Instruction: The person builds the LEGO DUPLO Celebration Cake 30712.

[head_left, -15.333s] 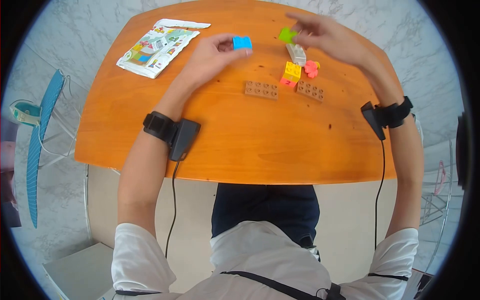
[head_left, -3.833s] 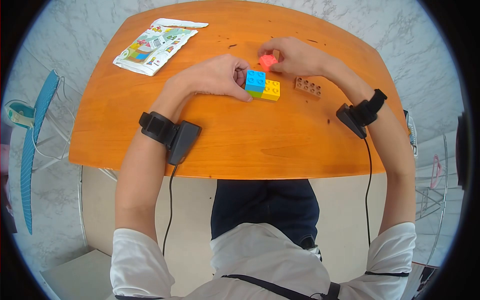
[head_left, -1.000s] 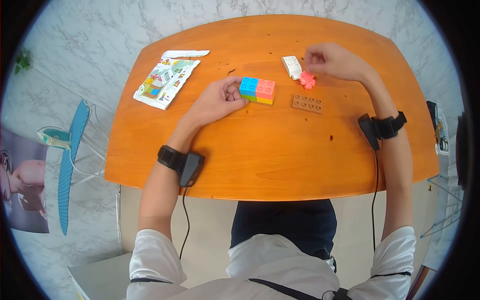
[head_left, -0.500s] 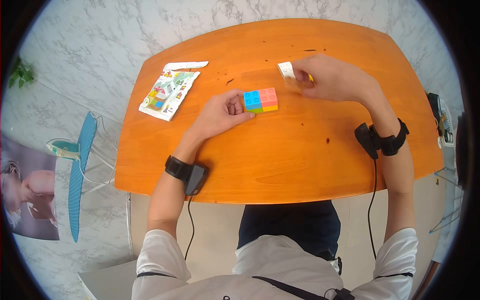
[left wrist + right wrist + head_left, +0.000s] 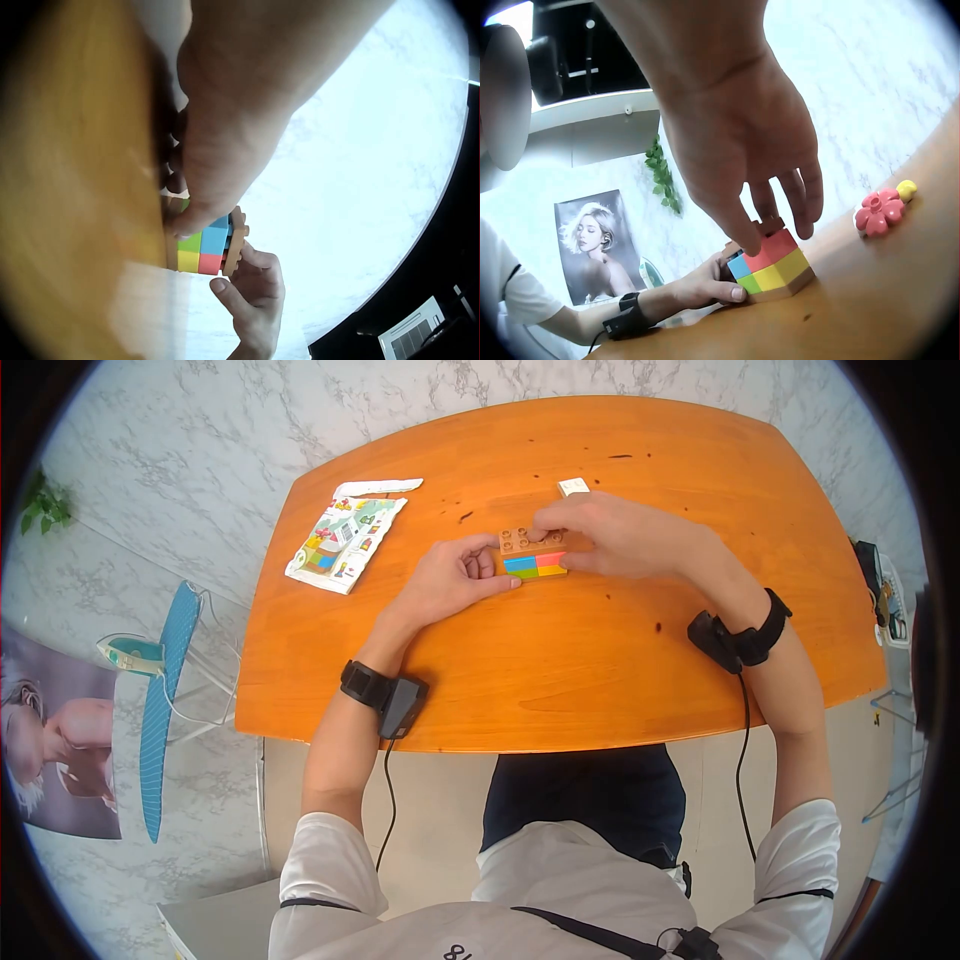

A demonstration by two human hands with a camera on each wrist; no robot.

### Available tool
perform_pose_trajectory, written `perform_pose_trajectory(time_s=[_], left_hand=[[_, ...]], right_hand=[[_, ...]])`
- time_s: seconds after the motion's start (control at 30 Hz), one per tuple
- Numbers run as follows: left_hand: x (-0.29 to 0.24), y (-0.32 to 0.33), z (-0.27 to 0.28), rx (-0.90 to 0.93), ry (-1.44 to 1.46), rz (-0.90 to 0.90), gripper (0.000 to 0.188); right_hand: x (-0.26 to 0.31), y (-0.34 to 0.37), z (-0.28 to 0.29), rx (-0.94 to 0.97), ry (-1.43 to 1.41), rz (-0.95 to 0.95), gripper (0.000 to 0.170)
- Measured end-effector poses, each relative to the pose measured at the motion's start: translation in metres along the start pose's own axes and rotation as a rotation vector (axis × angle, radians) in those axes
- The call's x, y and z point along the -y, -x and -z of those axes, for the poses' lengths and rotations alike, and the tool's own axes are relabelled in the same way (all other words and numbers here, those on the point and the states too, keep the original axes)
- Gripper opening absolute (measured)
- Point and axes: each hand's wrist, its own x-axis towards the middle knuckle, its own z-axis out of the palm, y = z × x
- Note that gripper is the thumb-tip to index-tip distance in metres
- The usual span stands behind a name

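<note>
In the head view a small stack of toy building bricks stands mid-table: a blue brick (image 5: 519, 564) and a pink-red brick (image 5: 551, 559) sit over a green brick (image 5: 522, 574) and a yellow brick (image 5: 784, 271), on a brown base brick (image 5: 793, 286). My left hand (image 5: 450, 582) grips the stack's left end, thumb in front and fingers behind. My right hand (image 5: 635, 535) pinches a second brown brick (image 5: 514, 541) on top of the stack. The left wrist view shows this brick (image 5: 235, 244) tilted, with a gap over the blue brick.
A white brick (image 5: 573, 486) lies behind my right hand. A pink flower piece (image 5: 880, 213) with a yellow bit (image 5: 907, 190) shows in the right wrist view. At the left lie a printed packet (image 5: 345, 547) and its torn strip (image 5: 378, 488).
My right hand has moved left from beside the white brick and flower to the stack, bringing the brown brick onto its top. The left hand still holds the stack.
</note>
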Motion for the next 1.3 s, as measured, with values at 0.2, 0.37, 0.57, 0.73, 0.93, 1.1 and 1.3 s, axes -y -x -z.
perform_pose_trajectory(time_s=[0.2, 0.37, 0.57, 0.73, 0.93, 1.1, 1.3], left_hand=[[-0.002, 0.001, 0.004, 0.027, -0.069, 0.026, 0.047], [-0.002, 0.001, 0.001, -0.022, 0.029, -0.107, 0.047], [0.0, 0.0, -0.003, 0.01, 0.398, -0.107, 0.044], [0.01, -0.004, -0.006, 0.012, 0.504, -0.043, 0.042], [0.018, -0.004, -0.005, 0.04, 0.446, -0.017, 0.043], [0.017, -0.003, 0.0, 0.071, 0.377, 0.03, 0.043], [0.014, -0.004, 0.0, 0.082, 0.357, 0.038, 0.044]], right_hand=[[0.009, 0.004, 0.012, 0.117, 0.018, -0.136, 0.037], [0.011, 0.002, 0.007, 0.124, -0.04, -0.125, 0.042], [0.007, 0.008, 0.005, 0.019, 0.027, 0.021, 0.039], [-0.03, 0.009, 0.045, -0.191, -0.194, -0.21, 0.037], [-0.043, 0.021, 0.04, -0.21, 0.259, -0.333, 0.031], [-0.032, 0.011, 0.015, 0.051, 0.312, -0.408, 0.038], [-0.052, 0.01, 0.0, -0.023, 0.283, -0.248, 0.038]])
